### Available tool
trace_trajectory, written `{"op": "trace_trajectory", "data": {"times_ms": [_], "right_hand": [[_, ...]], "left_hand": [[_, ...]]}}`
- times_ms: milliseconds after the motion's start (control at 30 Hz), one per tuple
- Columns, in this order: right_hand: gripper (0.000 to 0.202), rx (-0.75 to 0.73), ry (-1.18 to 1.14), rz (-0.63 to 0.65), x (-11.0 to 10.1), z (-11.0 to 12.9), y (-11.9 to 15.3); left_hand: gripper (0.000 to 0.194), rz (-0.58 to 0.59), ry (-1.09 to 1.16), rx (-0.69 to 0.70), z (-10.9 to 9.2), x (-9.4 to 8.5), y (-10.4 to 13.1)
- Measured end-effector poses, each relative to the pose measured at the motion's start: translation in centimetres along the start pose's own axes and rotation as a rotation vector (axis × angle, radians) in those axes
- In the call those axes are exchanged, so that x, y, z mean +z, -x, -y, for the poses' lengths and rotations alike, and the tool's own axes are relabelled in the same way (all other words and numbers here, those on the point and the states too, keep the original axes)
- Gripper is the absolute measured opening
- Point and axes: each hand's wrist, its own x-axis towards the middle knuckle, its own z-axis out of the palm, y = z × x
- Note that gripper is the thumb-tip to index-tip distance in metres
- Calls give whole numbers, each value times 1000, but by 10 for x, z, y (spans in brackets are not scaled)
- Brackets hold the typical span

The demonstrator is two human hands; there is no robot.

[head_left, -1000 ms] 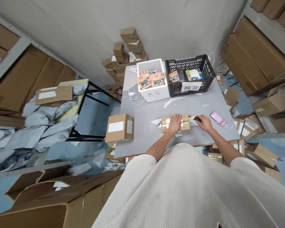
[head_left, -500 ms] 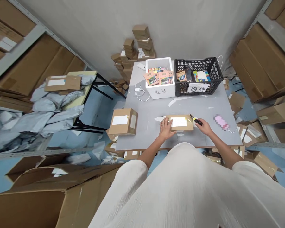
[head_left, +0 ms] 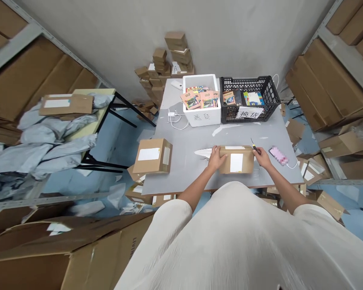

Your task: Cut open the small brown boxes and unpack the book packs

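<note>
A cardboard box with a white label on the side facing me rests near the front edge of the grey table. My left hand grips the box at its left end. My right hand is closed around a utility knife, its blade pointing up and away, right beside the box's right end. White paper lies to the left of my left hand.
At the back of the table stand a white foam box and a black crate, both holding booklets. Another cardboard box sits at the left, a phone at the right. Grey parcels cover a side table.
The box has been tipped so a different labelled side faces me. Both hands have shifted to its ends, and the knife blade now points more upright. The camera view has shifted slightly.
</note>
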Motion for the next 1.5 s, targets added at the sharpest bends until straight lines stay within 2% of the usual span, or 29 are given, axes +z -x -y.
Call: {"op": "trace_trajectory", "data": {"times_ms": [133, 267, 367, 467, 600, 733, 833, 933, 1033, 1200, 1333, 1433, 1500], "right_hand": [[54, 30, -15, 18, 3, -20, 7], [49, 40, 19, 19, 10, -30, 14], [48, 53, 38, 40, 16, -29, 17], [46, 73, 56, 57, 22, -22, 20], [50, 51, 34, 9, 18, -10, 19], [59, 24, -19, -57, 4, 1, 12], [62, 21, -46, -85, 0, 4, 6], [61, 26, -61, -60, 5, 1, 1], [60, 11, -57, -23, 11, -2, -2], [60, -111, 84, -52, 7, 7, 3], [54, -245, 175, 36, 6, 28, 8], [50, -323, 268, 123, 15, 44, 9], [48, -358, 328, 200, 24, 52, 9]], "left_hand": [[91, -8, 60, 58, 9, 12, -5], [99, 11, 87, 37, 25, 20, 1], [99, 72, 42, -21, 29, 22, 7], [99, 128, -5, -46, 25, 23, 10], [100, 44, -51, -17, 13, 17, 11], [90, -70, -12, -21, 0, 6, 9], [81, -110, 18, -34, -5, 2, 9], [74, -83, 13, -42, -7, 2, 7], [68, -48, -10, 29, -6, 4, 4], [52, -51, -90, 85, -6, 3, 6], [42, -89, -199, 82, -12, -1, 11], [37, -84, -269, 106, -17, -1, 12], [24, -65, -289, 128, -18, -1, 11]]}}
